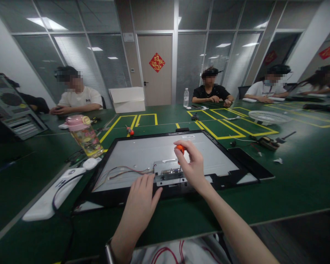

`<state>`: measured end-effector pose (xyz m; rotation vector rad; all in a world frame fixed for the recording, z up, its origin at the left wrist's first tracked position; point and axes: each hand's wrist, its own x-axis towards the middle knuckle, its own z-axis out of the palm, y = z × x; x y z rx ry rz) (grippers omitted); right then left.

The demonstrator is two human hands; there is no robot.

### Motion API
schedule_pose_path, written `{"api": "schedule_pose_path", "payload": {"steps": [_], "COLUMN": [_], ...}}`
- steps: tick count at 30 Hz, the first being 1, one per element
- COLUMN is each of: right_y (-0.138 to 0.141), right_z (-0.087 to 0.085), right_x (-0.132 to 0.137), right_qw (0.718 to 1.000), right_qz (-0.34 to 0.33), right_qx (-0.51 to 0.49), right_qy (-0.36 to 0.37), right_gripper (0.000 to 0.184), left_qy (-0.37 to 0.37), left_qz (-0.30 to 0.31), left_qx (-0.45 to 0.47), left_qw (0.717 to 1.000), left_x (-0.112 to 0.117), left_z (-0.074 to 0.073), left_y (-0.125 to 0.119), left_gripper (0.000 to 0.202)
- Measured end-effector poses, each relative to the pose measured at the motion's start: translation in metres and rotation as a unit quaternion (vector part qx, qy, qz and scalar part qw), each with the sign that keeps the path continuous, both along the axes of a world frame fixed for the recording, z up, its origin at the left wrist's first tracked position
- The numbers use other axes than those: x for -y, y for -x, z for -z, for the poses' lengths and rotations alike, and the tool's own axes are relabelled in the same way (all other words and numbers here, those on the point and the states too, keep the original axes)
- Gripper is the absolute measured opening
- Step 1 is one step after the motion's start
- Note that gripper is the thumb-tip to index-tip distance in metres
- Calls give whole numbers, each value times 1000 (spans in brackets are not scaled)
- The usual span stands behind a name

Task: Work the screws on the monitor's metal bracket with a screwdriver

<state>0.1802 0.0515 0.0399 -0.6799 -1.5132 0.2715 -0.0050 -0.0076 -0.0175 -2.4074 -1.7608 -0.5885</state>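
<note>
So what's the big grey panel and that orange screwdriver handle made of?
The monitor's back panel looks like bare sheet metal: flat, matte grey, with a dull sheen. Its black frame is probably plastic. The screwdriver handle in the right hand looks like orange plastic, maybe rubber; too small to tell.

From my end the monitor back (137,154) reads as a dull grey sheet of metal, matt, framed by a black plastic bezel (110,199) with a slight sheen. The bracket (169,173) at its lower edge is bare, brighter metal. The screwdriver (180,149) has a glossy orange plastic handle (the shaft is hidden). The green surface (291,190) looks matt and smooth, the bottle (86,139) clear plastic.
</note>
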Motion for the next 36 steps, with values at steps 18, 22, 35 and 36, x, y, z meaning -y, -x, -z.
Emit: {"api": "schedule_pose_path", "payload": {"steps": [18, 22, 35, 36], "right_y": [0, 0, 0, 0], "right_z": [-1, -1, -1, -1], "right_x": [2, 2, 1, 1], "right_qw": [1000, 1000, 1000, 1000], "right_qz": [13, 10, 17, 15], "right_qx": [14, 12, 20, 20], "right_qy": [2, -3, -6, -6], "right_gripper": [14, 14, 14, 14], "left_qy": [-9, -2, -14, -12], "left_qz": [-3, -3, -2, -2], "left_qx": [5, 1, 9, 10], "left_qw": [1000, 1000, 1000, 1000], "left_x": [1, 1, 1, 1], "left_z": [-3, -4, 0, 0], "left_y": [-1, -1, 0, 0], "left_gripper": [32, 31, 32, 32]}}
